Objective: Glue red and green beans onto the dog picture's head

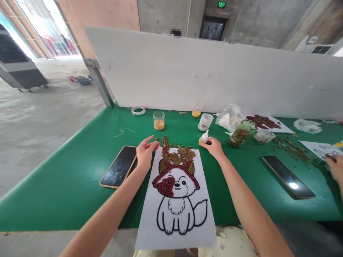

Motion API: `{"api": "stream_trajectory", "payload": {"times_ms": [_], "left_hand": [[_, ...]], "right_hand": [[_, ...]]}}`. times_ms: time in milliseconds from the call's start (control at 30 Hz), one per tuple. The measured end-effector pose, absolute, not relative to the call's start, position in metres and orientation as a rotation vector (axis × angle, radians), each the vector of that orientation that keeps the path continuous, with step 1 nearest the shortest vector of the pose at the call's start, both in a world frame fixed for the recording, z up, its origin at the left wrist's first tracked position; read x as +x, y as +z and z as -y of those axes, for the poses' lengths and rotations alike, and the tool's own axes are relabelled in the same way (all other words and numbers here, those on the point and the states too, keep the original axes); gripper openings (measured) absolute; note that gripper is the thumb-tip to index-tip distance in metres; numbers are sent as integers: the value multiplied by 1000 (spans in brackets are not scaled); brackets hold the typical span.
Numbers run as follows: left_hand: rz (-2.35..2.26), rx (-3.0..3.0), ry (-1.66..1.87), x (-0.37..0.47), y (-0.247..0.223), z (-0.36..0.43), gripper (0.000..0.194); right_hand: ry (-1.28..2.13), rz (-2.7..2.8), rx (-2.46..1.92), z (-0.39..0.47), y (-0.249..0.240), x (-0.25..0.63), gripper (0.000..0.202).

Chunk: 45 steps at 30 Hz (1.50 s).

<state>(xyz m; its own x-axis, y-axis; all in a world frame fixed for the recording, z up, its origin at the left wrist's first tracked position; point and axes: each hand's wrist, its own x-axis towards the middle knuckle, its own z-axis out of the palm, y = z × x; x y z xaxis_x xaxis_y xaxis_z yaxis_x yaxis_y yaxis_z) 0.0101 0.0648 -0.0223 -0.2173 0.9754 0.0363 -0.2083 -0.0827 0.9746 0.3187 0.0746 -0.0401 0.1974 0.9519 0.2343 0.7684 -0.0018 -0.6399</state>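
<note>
A white sheet (146,228) with a black outline drawing of a fox lies at the table's front edge. Red beans fill the forehead and one cheek; green beans fill the ears. Loose red and green beans (178,155) are heaped across the sheet's top edge. My left hand (145,152) is over the sheet's upper left corner, beside a phone (119,166), its fingers near a few red beans; what its fingertips hold, if anything, is too small to tell. Right of the bean heap, my right hand (213,147) grips a small white glue bottle (204,137), its nozzle pointing up.
Behind the sheet are a cup of corn kernels (159,121), a tape roll (138,110), a clear cup (205,122) and a tipped jar (242,134). Another phone (288,177) lies at right, near another person's hand (334,167). A white partition (209,75) borders the green table (80,153).
</note>
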Motion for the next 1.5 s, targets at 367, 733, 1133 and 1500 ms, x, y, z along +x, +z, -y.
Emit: {"api": "stream_trajectory", "payload": {"times_ms": [367,733,1133,1500], "left_hand": [[-1111,1066,1561,12,-28,-72,24],[-1179,1111,1666,12,-37,-91,12],[-1233,1142,1540,18,-25,-87,28],[-1254,1100,1518,19,-25,-85,25]], "right_hand": [[332,1536,-1676,-72,-40,310,35],[378,1387,-1593,-67,-36,316,64],[146,2209,-1301,-30,-10,261,20],[174,2255,-1443,-39,-21,263,18]]}}
